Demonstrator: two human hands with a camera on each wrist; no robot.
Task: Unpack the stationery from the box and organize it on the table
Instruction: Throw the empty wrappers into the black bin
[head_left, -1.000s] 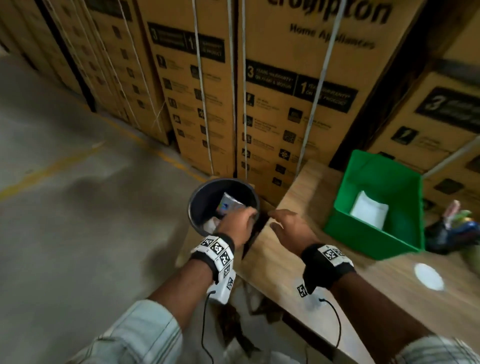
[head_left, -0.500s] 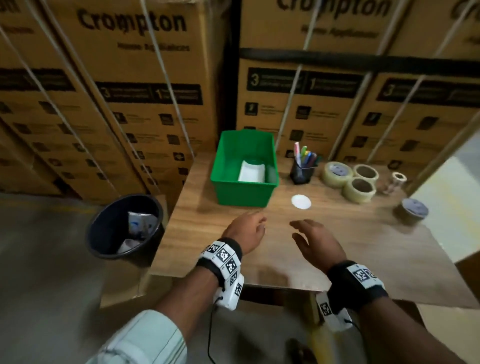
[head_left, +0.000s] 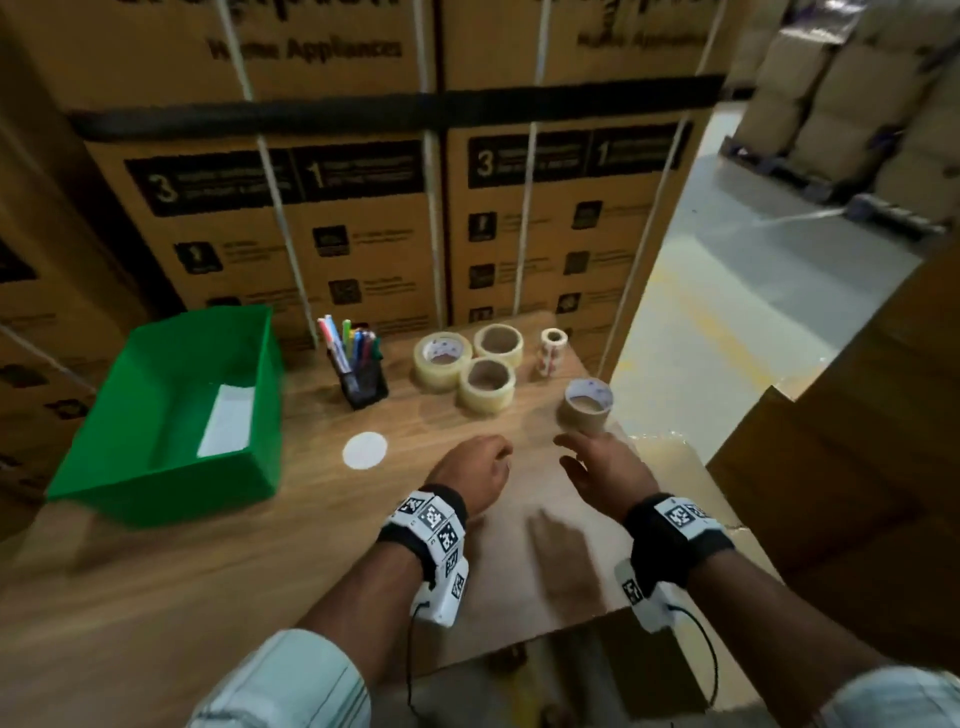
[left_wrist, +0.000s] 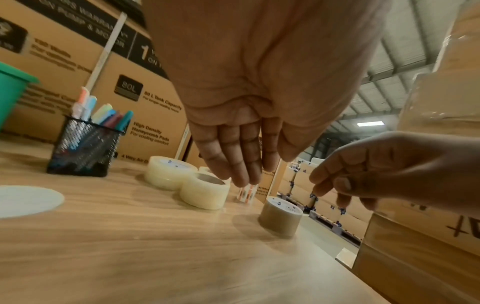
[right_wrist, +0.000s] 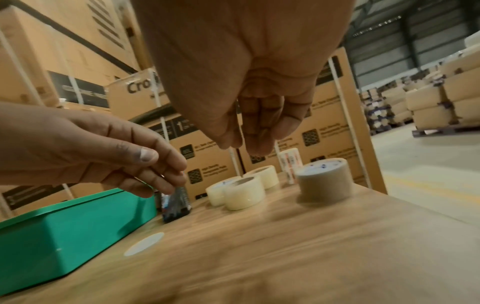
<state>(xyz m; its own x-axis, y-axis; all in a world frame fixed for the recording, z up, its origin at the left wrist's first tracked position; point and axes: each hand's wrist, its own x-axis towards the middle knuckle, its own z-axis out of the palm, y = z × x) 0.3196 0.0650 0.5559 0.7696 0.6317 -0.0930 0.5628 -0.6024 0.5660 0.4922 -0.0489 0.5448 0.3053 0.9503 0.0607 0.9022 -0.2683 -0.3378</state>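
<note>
Both hands hover low over the wooden table (head_left: 260, 545), empty, with relaxed fingers. My left hand (head_left: 475, 470) is beside my right hand (head_left: 597, 467), which is just short of a brown tape roll (head_left: 587, 405). Behind them lie three clear tape rolls (head_left: 485, 385), a small printed roll (head_left: 551, 351) and a black mesh holder of markers (head_left: 363, 382). A green box (head_left: 156, 467) at the left holds a white packet (head_left: 228, 421). The left wrist view shows straight fingers (left_wrist: 241, 164). In the right wrist view my fingers (right_wrist: 254, 131) hang loosely.
A white round disc (head_left: 365, 451) lies flat between the green box and my left hand. A large cardboard carton (head_left: 841, 441) stands against the table's right edge. Strapped cartons (head_left: 363, 208) wall off the back. Open warehouse floor (head_left: 753, 291) lies to the right.
The view has swung from the black bin at the left to the table's right part. Both hands moved from the bin to above the table near the tape rolls.
</note>
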